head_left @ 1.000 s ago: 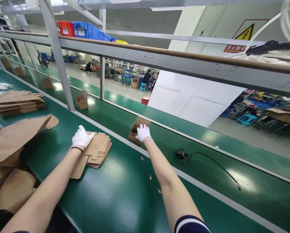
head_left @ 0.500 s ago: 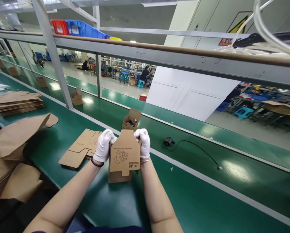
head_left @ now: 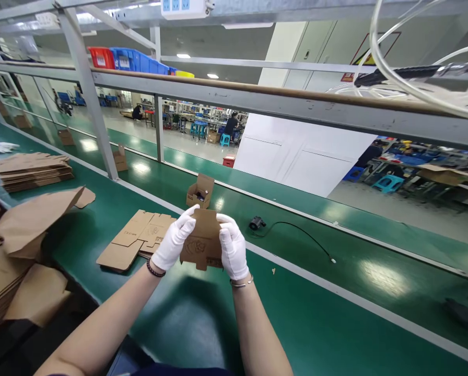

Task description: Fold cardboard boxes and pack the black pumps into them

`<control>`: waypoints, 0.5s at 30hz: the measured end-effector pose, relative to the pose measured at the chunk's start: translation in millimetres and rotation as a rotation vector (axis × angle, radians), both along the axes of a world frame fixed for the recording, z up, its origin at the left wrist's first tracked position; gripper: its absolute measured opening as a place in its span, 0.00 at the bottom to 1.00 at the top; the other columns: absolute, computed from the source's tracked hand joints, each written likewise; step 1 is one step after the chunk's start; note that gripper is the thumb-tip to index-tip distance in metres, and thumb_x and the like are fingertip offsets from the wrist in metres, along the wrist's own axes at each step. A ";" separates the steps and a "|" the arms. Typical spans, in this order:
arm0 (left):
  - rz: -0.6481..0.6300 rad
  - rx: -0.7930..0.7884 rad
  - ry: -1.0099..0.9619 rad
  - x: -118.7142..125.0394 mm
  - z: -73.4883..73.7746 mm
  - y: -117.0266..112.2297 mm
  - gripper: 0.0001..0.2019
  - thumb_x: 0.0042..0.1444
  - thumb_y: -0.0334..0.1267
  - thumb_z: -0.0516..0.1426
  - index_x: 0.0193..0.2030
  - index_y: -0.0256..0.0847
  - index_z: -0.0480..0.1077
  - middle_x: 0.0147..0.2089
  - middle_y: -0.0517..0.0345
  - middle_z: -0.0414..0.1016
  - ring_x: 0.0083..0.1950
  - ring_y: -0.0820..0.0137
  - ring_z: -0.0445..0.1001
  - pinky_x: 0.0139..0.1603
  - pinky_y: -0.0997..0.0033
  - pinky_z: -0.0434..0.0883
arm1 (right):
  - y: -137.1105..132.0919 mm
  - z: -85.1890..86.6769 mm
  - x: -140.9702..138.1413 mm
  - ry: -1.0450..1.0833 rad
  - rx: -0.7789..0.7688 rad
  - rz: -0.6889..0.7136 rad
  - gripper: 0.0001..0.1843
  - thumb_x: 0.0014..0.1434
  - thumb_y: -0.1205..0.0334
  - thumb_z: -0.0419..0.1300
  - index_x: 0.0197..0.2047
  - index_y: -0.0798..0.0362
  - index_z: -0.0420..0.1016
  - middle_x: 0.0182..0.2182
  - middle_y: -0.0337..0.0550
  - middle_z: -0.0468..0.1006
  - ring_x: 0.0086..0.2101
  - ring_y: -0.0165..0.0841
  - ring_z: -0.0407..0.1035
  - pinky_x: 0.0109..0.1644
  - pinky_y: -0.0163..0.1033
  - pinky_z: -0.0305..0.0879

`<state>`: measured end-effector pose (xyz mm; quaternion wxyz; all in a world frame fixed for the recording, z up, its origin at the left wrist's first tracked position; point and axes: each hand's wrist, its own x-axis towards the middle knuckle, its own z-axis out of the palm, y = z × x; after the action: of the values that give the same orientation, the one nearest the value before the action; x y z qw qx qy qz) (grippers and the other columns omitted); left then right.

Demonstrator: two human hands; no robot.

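Observation:
Between my two white-gloved hands is a brown cardboard box with a printed drawing, held raised over the green bench. My left hand grips its left side near the top, fingers closed on the edge. On the opposite side my right hand is closed on the right edge, thumb on the near face. The box's far side and underside are hidden. Flat printed carton blanks lie on the bench left of my left hand. Just beyond my hands, an open carton with something dark inside stands on the green belt.
On the belt to the right lies a small black device with a cable. A stack of flat cardboard and brown paper lie at the left. A metal post and a crossbar stand ahead. A dark object is at far right.
Both hands have lifted the box off the bench and tilted it, so its printed face is now shaded. The open carton and the cabled device on the belt have shifted left.

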<state>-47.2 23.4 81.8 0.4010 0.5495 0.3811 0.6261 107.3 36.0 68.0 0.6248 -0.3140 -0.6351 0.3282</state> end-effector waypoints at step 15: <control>-0.054 0.179 0.634 -15.9 10.2 -23.8 0.25 0.40 0.49 0.69 0.47 0.44 0.77 0.69 0.49 0.59 0.67 0.49 0.60 0.69 0.49 0.56 | -13.1 3.9 18.1 -0.163 0.200 -0.121 0.17 0.61 0.47 0.54 0.35 0.50 0.76 0.56 0.49 0.71 0.52 0.45 0.69 0.58 0.56 0.63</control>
<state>-63.1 -0.5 92.0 0.2290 0.7601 0.4157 0.4438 125.4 22.9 71.9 0.6178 -0.3135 -0.6933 0.1986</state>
